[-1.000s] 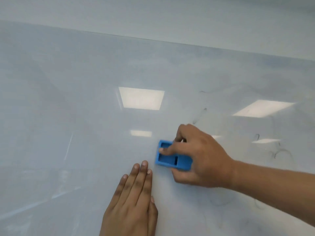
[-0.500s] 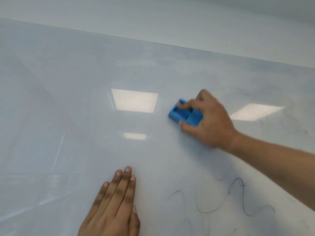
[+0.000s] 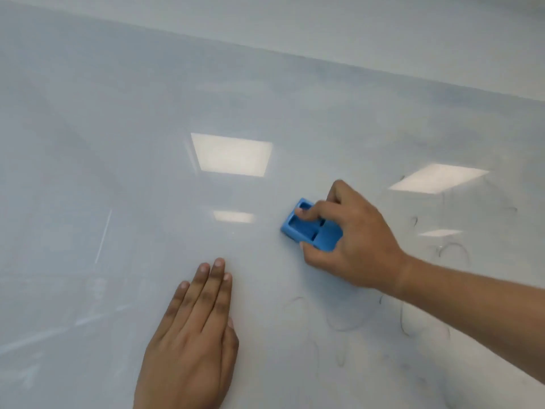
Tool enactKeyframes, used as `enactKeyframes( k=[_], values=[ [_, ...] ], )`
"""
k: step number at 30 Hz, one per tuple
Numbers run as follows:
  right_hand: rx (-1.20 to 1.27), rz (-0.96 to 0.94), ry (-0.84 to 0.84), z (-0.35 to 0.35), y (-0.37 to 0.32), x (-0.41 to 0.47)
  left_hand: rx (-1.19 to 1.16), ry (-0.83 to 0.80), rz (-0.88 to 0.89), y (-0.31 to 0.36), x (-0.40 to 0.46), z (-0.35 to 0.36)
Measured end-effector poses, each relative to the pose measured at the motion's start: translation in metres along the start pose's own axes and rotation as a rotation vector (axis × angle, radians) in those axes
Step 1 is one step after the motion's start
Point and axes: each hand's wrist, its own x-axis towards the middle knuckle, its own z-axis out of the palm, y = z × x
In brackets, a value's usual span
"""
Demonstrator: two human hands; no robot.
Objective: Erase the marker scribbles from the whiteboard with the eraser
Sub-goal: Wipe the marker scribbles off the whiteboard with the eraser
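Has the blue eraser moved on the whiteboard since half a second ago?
Yes. The eraser, held in the right hand, slid down toward the person, from level with the large light reflection to below it.

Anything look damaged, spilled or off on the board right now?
Nothing damaged or spilled. The glossy whiteboard only shows faint grey marker scribbles, not yet erased, right of and below the blue plastic eraser gripped by the right hand. The left hand lies flat.

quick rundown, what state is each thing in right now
whiteboard: lying flat, mostly wiped, smeared
marker scribbles: faint traces left, right of and below the eraser
eraser: blue, pressed flat on the board, gripped
right hand: closed around the eraser
left hand: open, palm flat on the board, holding nothing
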Motion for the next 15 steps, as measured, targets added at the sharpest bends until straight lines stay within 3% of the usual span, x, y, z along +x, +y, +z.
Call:
enactKeyframes(
  k=[5,8,10,13,15],
  values=[
    [0.052,-0.414,-0.373,0.02,-0.06,-0.134,0.039,-0.103,-0.053,0.012,-0.026,-0.008],
    [-0.017,-0.536,-0.451,0.02,-0.062,-0.153,0.047,-0.128,-0.052,0.022,-0.062,-0.011],
    [-0.059,-0.454,-0.349,0.018,-0.055,-0.138,0.053,-0.154,-0.047,0.027,-0.088,-0.013],
    [-0.04,-0.056,-0.111,0.015,-0.045,-0.105,0.062,-0.17,-0.055,0.03,-0.111,-0.016],
    [0.017,0.078,-0.043,0.021,-0.051,-0.106,0.064,-0.173,-0.062,0.032,-0.116,-0.018]
  ],
)
